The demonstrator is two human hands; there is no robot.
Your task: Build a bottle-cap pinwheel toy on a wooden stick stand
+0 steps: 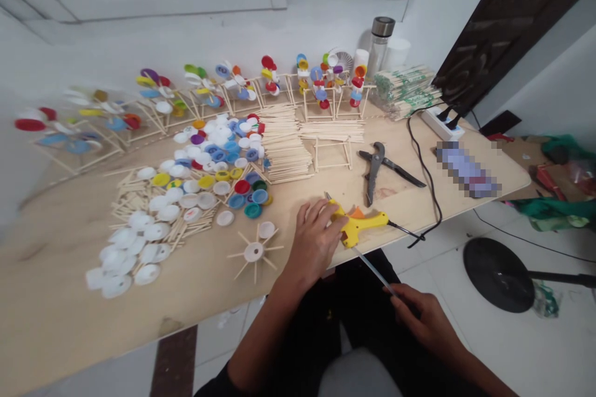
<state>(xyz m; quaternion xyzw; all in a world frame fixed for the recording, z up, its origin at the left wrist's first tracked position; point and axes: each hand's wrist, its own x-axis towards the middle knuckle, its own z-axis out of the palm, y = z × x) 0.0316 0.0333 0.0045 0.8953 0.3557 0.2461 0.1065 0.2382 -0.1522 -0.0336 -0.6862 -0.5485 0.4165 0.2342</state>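
My left hand (pixel 316 239) rests on the front end of a yellow glue gun (pixel 361 226) that lies at the table's near edge, fingers curled over it. Below the table edge, my right hand (pixel 416 313) pinches a clear glue stick (pixel 372 268) whose far end enters the back of the gun. Just left of my left hand lies a white bottle cap with thin wooden sticks radiating from it like spokes (pixel 254 252).
Piles of white and coloured bottle caps (pixel 195 189) and loose sticks cover the wooden table (pixel 60 298). Stick bundles (pixel 284 142), stick-and-cap wheel models (pixel 321 84), pliers (pixel 375 170), a power strip (pixel 442 124), a black cord (pixel 431 186) and a flask (pixel 382 37) stand behind.
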